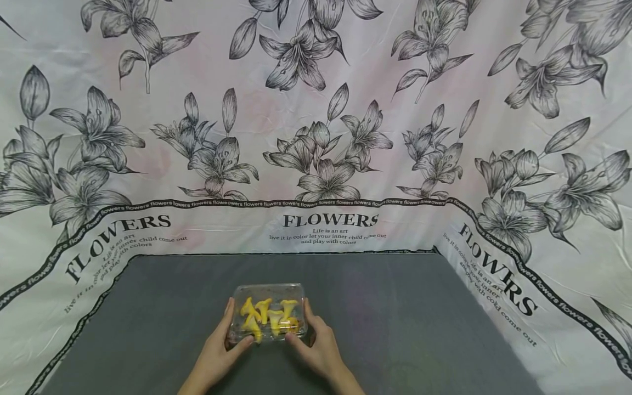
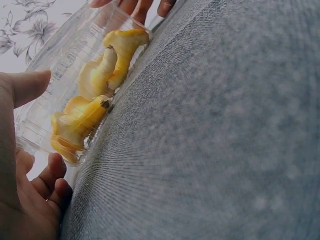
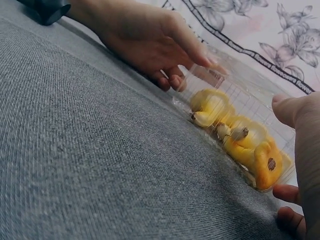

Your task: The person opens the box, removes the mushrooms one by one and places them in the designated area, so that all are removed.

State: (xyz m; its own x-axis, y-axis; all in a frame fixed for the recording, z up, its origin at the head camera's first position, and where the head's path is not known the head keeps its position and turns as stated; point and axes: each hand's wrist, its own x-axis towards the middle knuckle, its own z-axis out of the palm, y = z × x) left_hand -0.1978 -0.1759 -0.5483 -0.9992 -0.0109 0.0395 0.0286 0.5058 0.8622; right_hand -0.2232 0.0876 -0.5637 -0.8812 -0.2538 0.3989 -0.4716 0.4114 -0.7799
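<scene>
A clear plastic box with several yellow mushrooms inside is at the near middle of the grey table. My left hand grips its left side, the thumb at the near corner and the fingers along the side. On the opposite side my right hand holds it the same way. Trumpet-shaped caps and dark-ended stems show through the plastic in the left wrist view, where the mushrooms lie low in the box. The box's underside is close to the cloth; whether it touches, I cannot tell.
Grey cloth covers the table around the box. A white curtain printed with black flowers and lettering stands along the back and both sides. A dark band sits on the left wrist in the right wrist view.
</scene>
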